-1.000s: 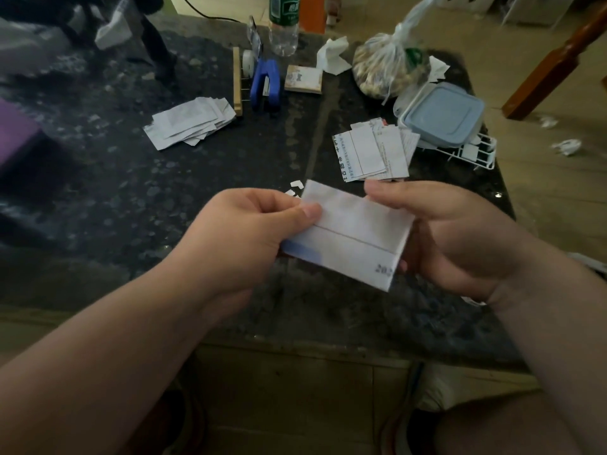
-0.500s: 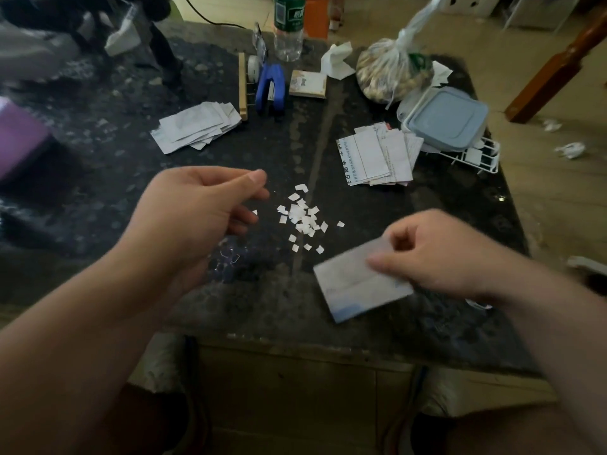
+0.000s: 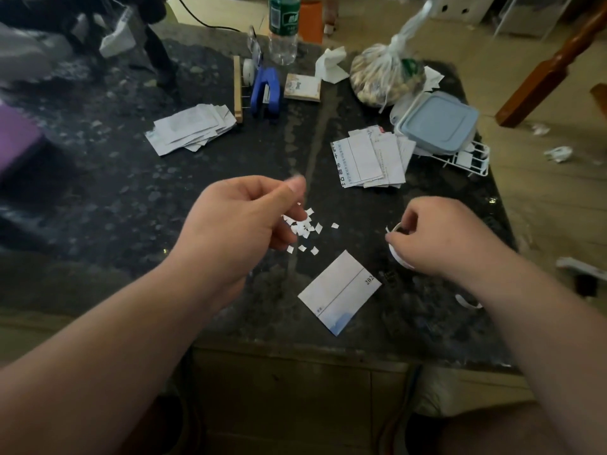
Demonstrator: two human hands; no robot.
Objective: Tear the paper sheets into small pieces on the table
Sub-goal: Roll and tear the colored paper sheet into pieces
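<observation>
A folded white paper sheet with a blue corner lies flat on the dark table, near its front edge. Beyond it sits a small heap of torn paper bits. My left hand hovers over that heap, thumb pressed to forefinger on what looks like a tiny blurred white scrap. Right of the sheet, my right hand has its fingers curled round a narrow curled paper strip. Two stacks of paper slips lie farther back, one at left and one at right.
Along the far side stand a blue stapler, a plastic bottle, a note pad, a tied plastic bag and a lidded blue box on a white wire rack. A purple object lies at the left edge.
Both hands held the folded sheet a second ago. The left hand let go and moved over the torn bits. The right hand laid the sheet down and now holds a strip.
</observation>
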